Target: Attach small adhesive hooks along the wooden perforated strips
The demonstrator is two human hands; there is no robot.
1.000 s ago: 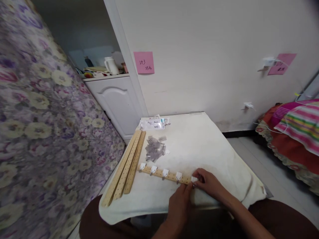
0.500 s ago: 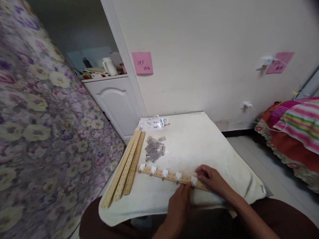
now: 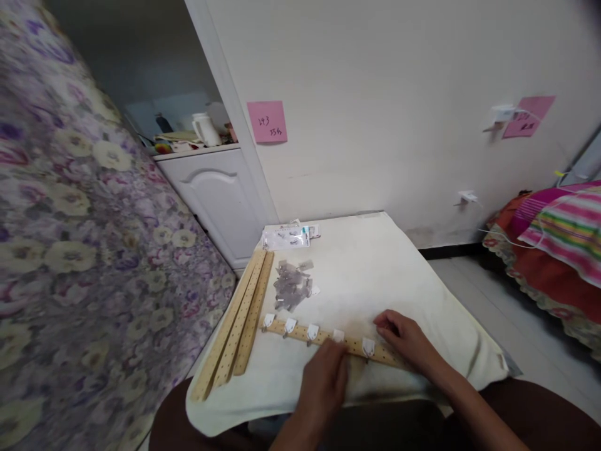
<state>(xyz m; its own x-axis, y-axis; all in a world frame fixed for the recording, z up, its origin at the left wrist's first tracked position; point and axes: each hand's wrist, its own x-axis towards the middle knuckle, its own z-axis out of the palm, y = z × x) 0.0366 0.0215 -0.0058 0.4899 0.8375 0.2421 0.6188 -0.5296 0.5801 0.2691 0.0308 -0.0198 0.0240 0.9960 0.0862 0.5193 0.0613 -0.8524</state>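
A perforated wooden strip (image 3: pixel 328 339) lies across the near part of a cloth-covered table (image 3: pixel 375 269), with several white hooks (image 3: pixel 312 331) fixed along it. My right hand (image 3: pixel 407 341) rests on the strip's right end, fingers curled over the wood beside the last hook (image 3: pixel 369 347). My left hand (image 3: pixel 323 382) hovers just in front of the strip's middle; it is blurred by motion and its fingers do not show clearly.
Three more wooden strips (image 3: pixel 239 319) lie side by side along the table's left edge. A pile of loose clear hooks (image 3: pixel 292 285) and a plastic packet (image 3: pixel 287 236) sit behind. A floral mattress (image 3: pixel 84 238) stands at left, a bed (image 3: pixel 554 250) at right.
My left hand has slid left along the strip's front, away from the last hook. My right hand has shifted slightly right on the strip's end. The camera tilted a little.
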